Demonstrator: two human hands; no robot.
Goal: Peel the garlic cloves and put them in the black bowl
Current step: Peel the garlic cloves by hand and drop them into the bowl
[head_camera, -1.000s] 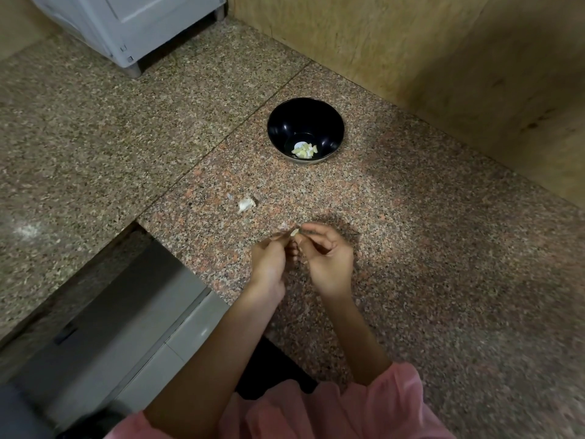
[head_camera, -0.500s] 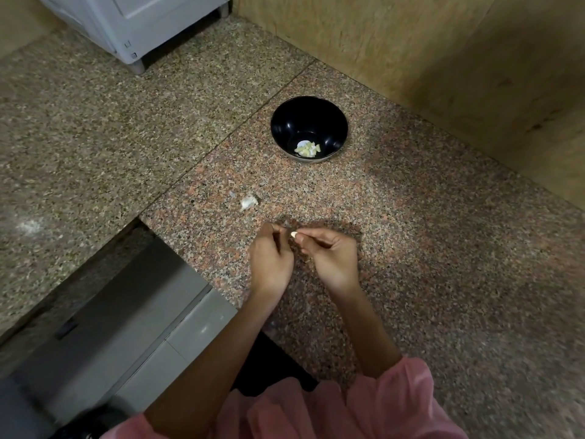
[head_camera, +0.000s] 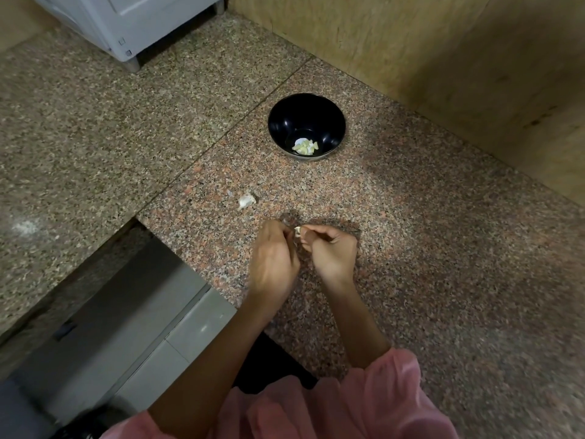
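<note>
While the right hand (head_camera: 329, 253) still pinches the garlic clove (head_camera: 297, 231), the left hand (head_camera: 273, 259) has closed onto it.

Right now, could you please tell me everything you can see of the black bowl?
The black bowl is round, glossy and deep, perhaps plastic. It stands upright on the speckled granite counter, near the wall. A small pile of pale peeled cloves lies at its bottom, toward the near side. Nothing else touches it: the left hand and right hand, working a garlic clove, are well short of it.
</note>
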